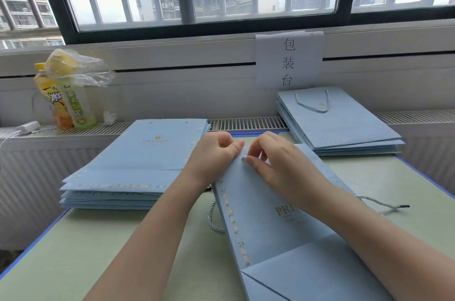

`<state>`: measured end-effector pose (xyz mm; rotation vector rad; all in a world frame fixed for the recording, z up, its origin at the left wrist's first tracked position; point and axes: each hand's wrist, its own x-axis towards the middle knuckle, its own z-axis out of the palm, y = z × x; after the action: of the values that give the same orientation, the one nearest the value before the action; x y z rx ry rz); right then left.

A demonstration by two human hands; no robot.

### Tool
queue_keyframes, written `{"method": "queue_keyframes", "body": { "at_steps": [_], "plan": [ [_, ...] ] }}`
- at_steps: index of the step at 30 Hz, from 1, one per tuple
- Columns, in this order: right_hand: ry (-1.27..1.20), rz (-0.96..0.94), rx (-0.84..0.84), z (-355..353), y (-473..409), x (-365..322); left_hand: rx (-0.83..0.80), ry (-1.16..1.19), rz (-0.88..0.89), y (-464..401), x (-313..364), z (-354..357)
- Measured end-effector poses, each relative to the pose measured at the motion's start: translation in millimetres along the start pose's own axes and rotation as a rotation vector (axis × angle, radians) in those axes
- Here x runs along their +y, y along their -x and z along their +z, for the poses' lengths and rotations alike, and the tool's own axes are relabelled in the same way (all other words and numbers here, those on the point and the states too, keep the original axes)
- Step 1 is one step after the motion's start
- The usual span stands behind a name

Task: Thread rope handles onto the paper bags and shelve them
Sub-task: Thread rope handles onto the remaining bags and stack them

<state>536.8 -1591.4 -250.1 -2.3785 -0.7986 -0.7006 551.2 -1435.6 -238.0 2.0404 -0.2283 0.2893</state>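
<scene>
At frame centre, the left hand [216, 150] and right hand [273, 165] pinched the top edge of the flat bag [270, 202], apparently threading rope [213, 217]. Next, the end likely needed pulling through.

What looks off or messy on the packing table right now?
Little stands out. The bag under both hands lies skewed to the table edge, with rope trailing loose from beneath it on the left and another rope end on the right. Both stacks look fairly tidy.
</scene>
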Motion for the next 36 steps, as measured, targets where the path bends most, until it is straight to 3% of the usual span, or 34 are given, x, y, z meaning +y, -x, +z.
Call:
{"method": "queue_keyframes", "body": {
  "at_steps": [4, 9, 11, 14, 17, 21, 26, 30, 34, 36],
  "plan": [
    [0.055, -0.04, 0.097, -3, 0, 1, -0.001, -0.08, -0.009, 0, 1, -1],
    [-0.071, -0.038, 0.212, -3, -1, -1, 0.024, -0.179, 0.011, -2, -1, 0],
    [-0.13, 0.015, 0.176, -4, -1, -2, 0.017, -0.29, 0.022, -2, -3, -1],
    [-0.264, 0.118, -0.012, -15, -5, 1, -0.125, -0.538, -0.024, 2, -6, -3],
    [-0.539, 0.23, -0.072, -32, -7, 2, -0.214, -0.566, 0.011, 4, -7, 2],
    [-1.146, 0.397, 0.002, -53, -11, 6, -0.249, -0.502, 0.042, 4, -6, 7],
    [-1.534, 0.522, 0.26, -60, -16, 18, -0.359, -0.514, -0.043, 3, -8, 0],
    [-1.478, 0.649, 0.524, -61, -16, 25, -0.463, -0.599, -0.123, 4, -5, -10],
    [-1.472, 0.633, 0.49, -59, -14, 24, -0.466, -0.601, -0.153, 6, -1, -10],
    [-1.49, 0.584, 0.441, -59, -14, 24, -0.387, -0.586, -0.119, 5, -1, -4]
  ]
}}
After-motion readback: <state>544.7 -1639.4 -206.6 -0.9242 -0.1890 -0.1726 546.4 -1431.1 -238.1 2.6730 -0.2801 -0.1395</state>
